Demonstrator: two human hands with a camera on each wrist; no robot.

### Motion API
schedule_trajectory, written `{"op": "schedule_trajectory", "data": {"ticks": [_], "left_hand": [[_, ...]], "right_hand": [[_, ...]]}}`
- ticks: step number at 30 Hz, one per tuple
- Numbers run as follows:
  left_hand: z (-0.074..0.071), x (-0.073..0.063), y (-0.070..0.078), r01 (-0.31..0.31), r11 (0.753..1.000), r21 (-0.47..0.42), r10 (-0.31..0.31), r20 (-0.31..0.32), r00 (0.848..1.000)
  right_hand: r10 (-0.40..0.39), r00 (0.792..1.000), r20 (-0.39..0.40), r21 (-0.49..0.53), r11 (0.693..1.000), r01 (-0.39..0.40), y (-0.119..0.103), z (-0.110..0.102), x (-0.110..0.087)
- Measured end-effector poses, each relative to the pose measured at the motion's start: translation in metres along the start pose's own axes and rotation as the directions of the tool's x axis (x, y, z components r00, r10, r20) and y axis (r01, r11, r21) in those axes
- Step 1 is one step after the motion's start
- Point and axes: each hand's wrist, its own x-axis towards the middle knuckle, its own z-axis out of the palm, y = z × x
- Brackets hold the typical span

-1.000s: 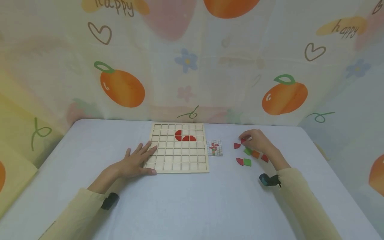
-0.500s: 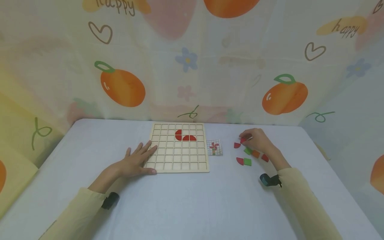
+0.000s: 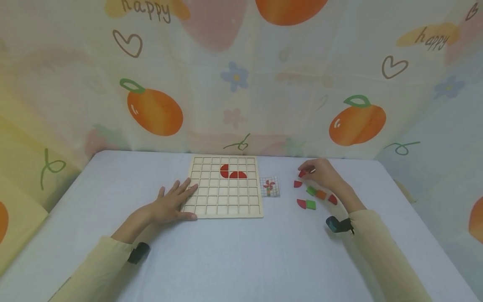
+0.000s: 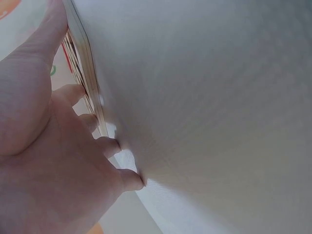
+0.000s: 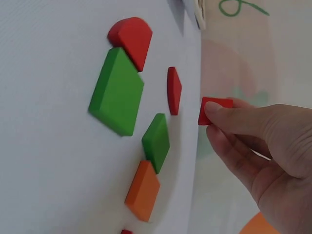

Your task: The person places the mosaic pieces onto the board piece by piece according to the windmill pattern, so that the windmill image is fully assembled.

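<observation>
In the head view my left hand lies with fingers spread on the left edge of a wooden grid board. The left wrist view shows its fingers along the board's side, some touching the tabletop. Several red quarter-circle pieces sit in the board's upper cells. To the right, my right hand pinches a small red block between thumb and fingers, raised off the table. Its full shape is partly hidden by the thumb. Below it lie a red quarter-circle piece and a green square.
A small pattern card lies against the board's right side. Loose pieces nearby include an orange square, another green square and red quarter-circles. A printed cloth wall stands behind the white table.
My right hand has risen slightly, lifting the red block up and a little to the left. The left hand and the pieces on the board stay where they were.
</observation>
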Motion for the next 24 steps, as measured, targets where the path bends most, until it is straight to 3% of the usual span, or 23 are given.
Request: {"op": "schedule_trajectory", "data": {"ticks": [12, 19, 24], "left_hand": [[-0.001, -0.002, 0.005, -0.009, 1.000, -0.020, 0.008, -0.014, 1.000], [-0.001, -0.001, 0.004, -0.008, 1.000, -0.018, 0.008, -0.015, 1.000], [0.001, 0.000, 0.002, -0.002, 1.000, -0.010, 0.002, -0.014, 1.000]], "right_hand": [[-0.074, 0.997, 0.005, 0.024, 0.997, 0.074, -0.021, 0.007, 0.016], [-0.074, 0.997, 0.022, 0.010, 0.997, 0.074, -0.041, 0.014, 0.023], [-0.122, 0.992, 0.017, 0.011, 0.992, 0.122, -0.056, 0.018, 0.027]]}}
